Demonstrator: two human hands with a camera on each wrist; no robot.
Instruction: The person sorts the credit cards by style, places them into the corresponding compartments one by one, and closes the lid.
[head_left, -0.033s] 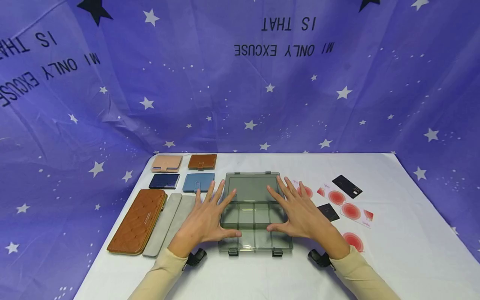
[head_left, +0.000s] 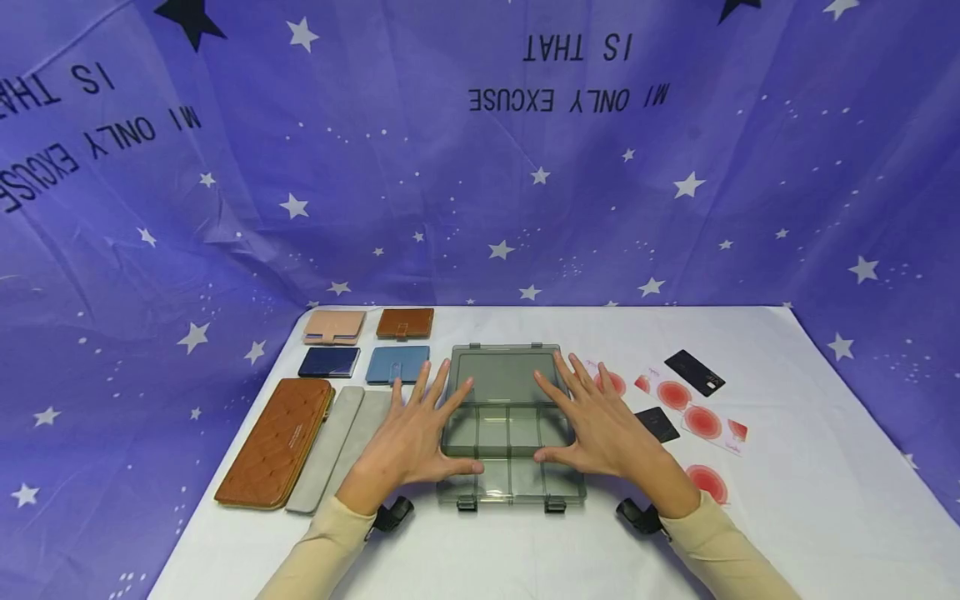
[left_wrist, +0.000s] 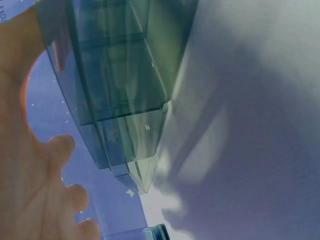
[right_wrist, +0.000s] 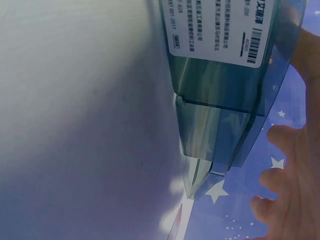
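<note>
A transparent grey-green compartment box point(head_left: 504, 375) with its lid down lies mid-table, two dark latches point(head_left: 555, 505) along its near side. My left hand point(head_left: 412, 437) spreads its fingers over the box's left edge; my right hand point(head_left: 600, 425) does likewise at the right edge. Both thumbs point inward above the lid. In the left wrist view, fingers point(left_wrist: 62, 149) are extended beside the box wall point(left_wrist: 135, 135). The right wrist view shows a white printed label point(right_wrist: 220, 30) on the box's side and the right fingers point(right_wrist: 282, 140) outstretched alongside. Neither hand grips anything.
Left of the box lie a brown quilted wallet point(head_left: 276, 442), a grey wallet point(head_left: 326, 450), a blue wallet point(head_left: 393, 364), a navy card case point(head_left: 328, 362), and pink point(head_left: 334, 325) and brown point(head_left: 405, 322) wallets. At right are black cards point(head_left: 695, 372) and red-patterned cards point(head_left: 702, 422).
</note>
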